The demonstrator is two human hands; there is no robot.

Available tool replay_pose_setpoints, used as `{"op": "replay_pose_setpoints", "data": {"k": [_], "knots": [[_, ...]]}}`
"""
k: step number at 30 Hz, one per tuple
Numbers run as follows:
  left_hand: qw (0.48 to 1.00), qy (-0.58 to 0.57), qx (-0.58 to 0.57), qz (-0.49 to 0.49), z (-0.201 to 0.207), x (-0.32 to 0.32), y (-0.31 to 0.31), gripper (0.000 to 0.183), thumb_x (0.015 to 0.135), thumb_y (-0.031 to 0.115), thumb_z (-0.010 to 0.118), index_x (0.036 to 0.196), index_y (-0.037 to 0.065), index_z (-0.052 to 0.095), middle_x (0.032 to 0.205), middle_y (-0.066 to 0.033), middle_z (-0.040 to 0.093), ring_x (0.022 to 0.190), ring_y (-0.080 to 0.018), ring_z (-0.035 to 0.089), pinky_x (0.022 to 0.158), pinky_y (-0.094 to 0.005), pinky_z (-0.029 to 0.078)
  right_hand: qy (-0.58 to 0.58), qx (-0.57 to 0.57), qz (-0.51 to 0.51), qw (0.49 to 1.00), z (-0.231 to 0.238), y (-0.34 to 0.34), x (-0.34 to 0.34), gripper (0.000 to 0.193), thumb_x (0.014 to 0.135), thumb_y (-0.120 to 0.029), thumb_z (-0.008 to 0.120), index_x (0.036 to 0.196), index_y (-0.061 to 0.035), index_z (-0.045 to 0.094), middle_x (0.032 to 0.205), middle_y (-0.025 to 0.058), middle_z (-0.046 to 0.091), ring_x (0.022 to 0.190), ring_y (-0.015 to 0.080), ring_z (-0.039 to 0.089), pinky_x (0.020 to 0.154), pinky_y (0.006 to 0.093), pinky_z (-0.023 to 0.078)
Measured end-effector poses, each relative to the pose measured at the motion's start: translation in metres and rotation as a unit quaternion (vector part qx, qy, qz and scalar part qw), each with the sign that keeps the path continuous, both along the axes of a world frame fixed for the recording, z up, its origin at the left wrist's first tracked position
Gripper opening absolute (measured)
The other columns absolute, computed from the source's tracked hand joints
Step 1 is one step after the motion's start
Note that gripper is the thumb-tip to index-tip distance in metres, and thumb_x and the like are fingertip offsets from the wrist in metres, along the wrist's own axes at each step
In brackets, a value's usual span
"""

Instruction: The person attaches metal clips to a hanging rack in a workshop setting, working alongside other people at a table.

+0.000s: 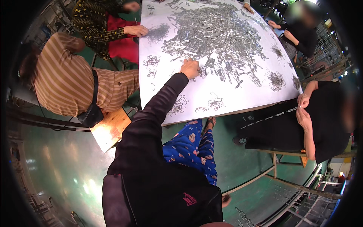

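Observation:
My left hand (pixel 190 68) reaches out over the white-topped table with its fingers bent down. It is at the near edge of a wide heap of flat, elongated metal pieces (pixel 221 36). Just right of the fingers is a small cluster of bent wire hooks (pixel 203 72). What lies in the fingers is hidden. Low by my right side, only a small part of my right hand (pixel 225 200) shows past the black jacket, its fingers out of sight. Closer to me on the white tabletop (pixel 193 96) lie loose groups of wire hooks (pixel 216 102).
On the right, a person in black holds a metal chain (pixel 280 113) between both hands. Left, a person in stripes sits beside a wooden stool (pixel 109 128); behind, a hand (pixel 137 31) touches a hook pile (pixel 158 33). Another co-worker (pixel 302 34) sits at the far right.

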State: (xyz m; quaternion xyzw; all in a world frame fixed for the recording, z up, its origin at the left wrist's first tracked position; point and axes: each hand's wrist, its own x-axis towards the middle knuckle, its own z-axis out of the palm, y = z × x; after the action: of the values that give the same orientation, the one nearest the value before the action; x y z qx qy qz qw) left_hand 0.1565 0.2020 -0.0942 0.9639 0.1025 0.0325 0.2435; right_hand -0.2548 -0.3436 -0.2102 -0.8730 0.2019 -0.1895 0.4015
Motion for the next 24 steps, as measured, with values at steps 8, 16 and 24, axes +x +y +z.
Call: {"op": "replay_pose_setpoints", "data": {"k": [8, 16, 24], "knots": [[0.967, -0.155, -0.204, -0.018, 0.043, -0.014, 0.008, 0.017, 0.074, 0.006, 0.060, 0.090, 0.001, 0.059, 0.086, -0.0125, 0.064, 0.079, -0.0251, 0.063, 0.070, -0.0337, 0.049, -0.128, -0.045, 0.352, 0.926, 0.127, 0.113, 0.296, 0.024, 0.082, 0.006, 0.051, 0.106, 0.0032, 0.057, 0.097, 0.0152, 0.054, 0.086, 0.0257, 0.056, 0.076, 0.0317, 0.046], [0.994, -0.097, 0.043, -0.003, 0.065, -0.045, 0.014, 0.019, 0.075, 0.018, 0.066, 0.092, 0.010, 0.068, 0.087, -0.0144, 0.065, 0.080, -0.0322, 0.063, 0.071, -0.0402, 0.050, 0.031, -0.161, 0.386, 0.908, 0.129, 0.237, 0.510, 0.034, 0.087, -0.028, 0.059, 0.082, 0.0061, 0.061, 0.076, 0.0248, 0.063, 0.074, 0.0406, 0.061, 0.066, 0.0442, 0.046], [0.990, -0.052, 0.104, -0.077, 0.023, -0.112, -0.011, 0.011, 0.081, 0.013, 0.058, 0.082, 0.003, 0.062, 0.086, -0.0127, 0.058, 0.088, -0.0281, 0.058, 0.070, -0.0387, 0.050, -0.009, -0.210, 0.456, 0.865, 0.096, 0.266, 0.532, 0.015, 0.071, -0.004, 0.069, 0.071, 0.0056, 0.057, 0.062, 0.0187, 0.060, 0.059, 0.0321, 0.062, 0.054, 0.0380, 0.047]]}}
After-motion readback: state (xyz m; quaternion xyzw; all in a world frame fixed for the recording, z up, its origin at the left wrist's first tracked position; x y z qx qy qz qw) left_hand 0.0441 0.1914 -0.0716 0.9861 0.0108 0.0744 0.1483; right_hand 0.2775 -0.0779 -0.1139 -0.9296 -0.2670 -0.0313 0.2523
